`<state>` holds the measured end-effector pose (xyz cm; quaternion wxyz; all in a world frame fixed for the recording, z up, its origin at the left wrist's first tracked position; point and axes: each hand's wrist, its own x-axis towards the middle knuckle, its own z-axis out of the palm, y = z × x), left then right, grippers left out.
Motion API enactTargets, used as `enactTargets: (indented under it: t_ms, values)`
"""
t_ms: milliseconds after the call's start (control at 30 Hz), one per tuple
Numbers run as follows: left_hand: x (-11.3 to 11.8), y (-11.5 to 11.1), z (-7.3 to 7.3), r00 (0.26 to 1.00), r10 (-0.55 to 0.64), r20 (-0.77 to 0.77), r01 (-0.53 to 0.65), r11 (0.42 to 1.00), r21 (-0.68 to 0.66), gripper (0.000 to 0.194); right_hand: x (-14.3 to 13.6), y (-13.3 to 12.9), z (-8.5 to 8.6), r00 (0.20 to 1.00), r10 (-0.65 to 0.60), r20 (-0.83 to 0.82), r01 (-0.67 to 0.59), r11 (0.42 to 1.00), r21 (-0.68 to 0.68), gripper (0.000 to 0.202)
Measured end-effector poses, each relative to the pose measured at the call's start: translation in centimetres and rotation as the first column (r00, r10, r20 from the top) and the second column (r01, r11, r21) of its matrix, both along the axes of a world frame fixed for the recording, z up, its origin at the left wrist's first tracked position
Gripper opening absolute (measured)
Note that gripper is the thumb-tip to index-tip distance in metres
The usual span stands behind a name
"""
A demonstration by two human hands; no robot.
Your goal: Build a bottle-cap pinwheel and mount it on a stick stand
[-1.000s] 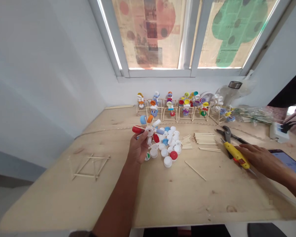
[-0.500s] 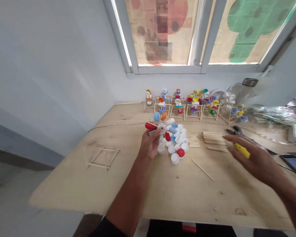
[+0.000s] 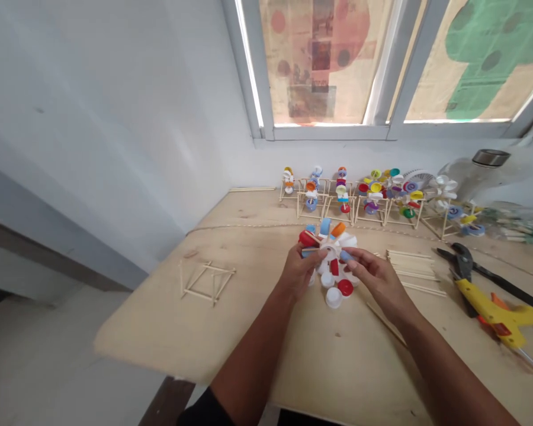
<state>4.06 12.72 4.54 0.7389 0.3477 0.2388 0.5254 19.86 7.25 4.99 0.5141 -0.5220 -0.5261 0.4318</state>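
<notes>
My left hand (image 3: 298, 269) is closed on a small wheel of bottle caps, its white hub cap (image 3: 329, 251) between thumb and fingers. Short sticks spread from the hub to red, blue, orange and white caps. Closed from the other side, my right hand (image 3: 377, 278) pinches a light blue bottle cap (image 3: 347, 257) at the wheel's right edge. Below and behind the wheel lie loose caps, among them a red cap (image 3: 345, 287) and a white cap (image 3: 334, 297). My fingers hide part of the wheel and some of these caps.
An open stick frame (image 3: 208, 283) stands at left. Finished cap-wheel stands (image 3: 341, 198) line the wall. Wooden sticks (image 3: 413, 272), pliers (image 3: 464, 260) and a yellow glue gun (image 3: 497, 313) lie at right. A cord (image 3: 249, 225) crosses the table behind the wheel.
My right hand has come left from beside the yellow glue gun to the cap wheel and now grips its blue cap. The glue gun lies uncovered. The view has shifted left.
</notes>
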Motion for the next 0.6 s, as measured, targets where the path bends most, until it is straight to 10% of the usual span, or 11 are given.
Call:
enactTargets:
  t_ms: [600]
  values:
    - [0.1, 0.2, -0.5, 0.995, -0.102, 0.014, 0.101, 0.993, 0.053, 0.043, 0.3, 0.2, -2.2, 0.916, -0.14, -0.377, 0.125, 0.99, -0.065, 0.044]
